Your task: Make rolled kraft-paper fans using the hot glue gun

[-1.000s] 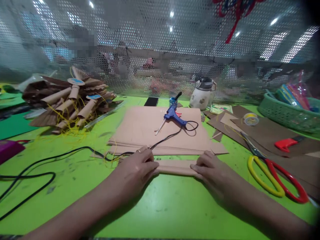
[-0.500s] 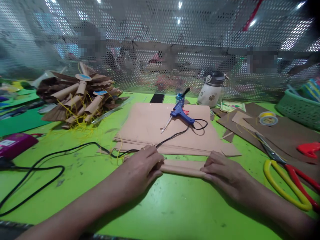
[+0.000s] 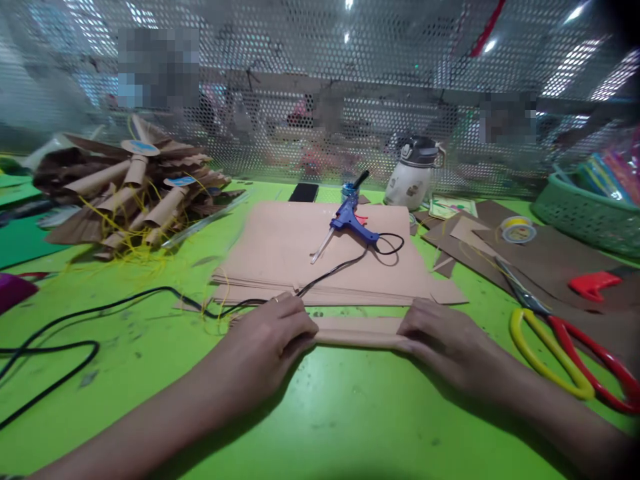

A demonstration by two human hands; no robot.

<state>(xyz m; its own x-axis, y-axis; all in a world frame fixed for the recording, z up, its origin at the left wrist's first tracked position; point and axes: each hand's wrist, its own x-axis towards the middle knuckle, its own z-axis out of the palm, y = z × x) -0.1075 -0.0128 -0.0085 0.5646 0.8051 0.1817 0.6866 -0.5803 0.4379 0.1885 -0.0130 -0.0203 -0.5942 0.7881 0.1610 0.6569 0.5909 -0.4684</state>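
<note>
A narrow brown paper roll (image 3: pixel 357 339) lies across the green table, with a flat strip of the paper behind it. My left hand (image 3: pixel 275 340) is closed on its left part, fingers over the top and thumb at the near side. On its right end my right hand (image 3: pixel 445 340) pinches it the same way. Just beyond is a stack of brown paper sheets (image 3: pixel 280 247), and a blue hot glue gun (image 3: pixel 354 223) rests on top. Its black cord (image 3: pixel 170 290) runs off to the left, passing behind my left hand.
Scissors with red and yellow handles (image 3: pixel 550 333) lie right of my right arm. Brown sheets, a spool of yellow thread (image 3: pixel 518 230) and a green basket (image 3: pixel 575 207) are beyond. A bottle (image 3: pixel 410 177) stands at the back. Folded brown paper pieces (image 3: pixel 135 193) with yellow strings heap at left.
The whole scene has shifted left as the camera turned slightly right. Both hands keep hold of the paper roll, and the right fingers look a little more bent over it.
</note>
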